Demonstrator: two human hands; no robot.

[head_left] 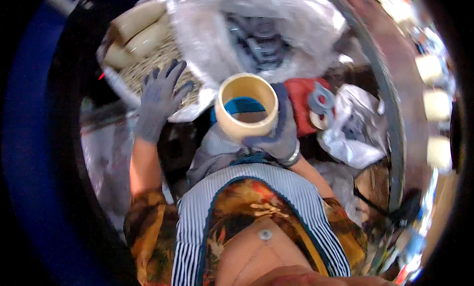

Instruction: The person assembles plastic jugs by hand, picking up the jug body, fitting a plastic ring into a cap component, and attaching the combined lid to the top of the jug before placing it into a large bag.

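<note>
My right hand [279, 133], in a grey knit glove with a darker palm, is wrapped round a short cream pipe section [242, 130] in front of my lap. Its open top faces up, and something blue shows through the bore. My left hand [160, 96], gloved alike, reaches out with fingers spread and holds nothing. It is over the near edge of a white sack [190, 113] full of small beige pieces [160, 59]; whether it touches them I cannot tell. Several cream cylinders [148, 39] lie at the sack's far side.
Ahead, a large clear plastic bag [202, 34] holds dark grey parts [259, 41]. To the right are a red item [299, 101], grey tape-like rings [321, 98] and a white bag [353, 147]. Beyond a curved dark edge [387, 103] stand several cream cylinders [437, 104].
</note>
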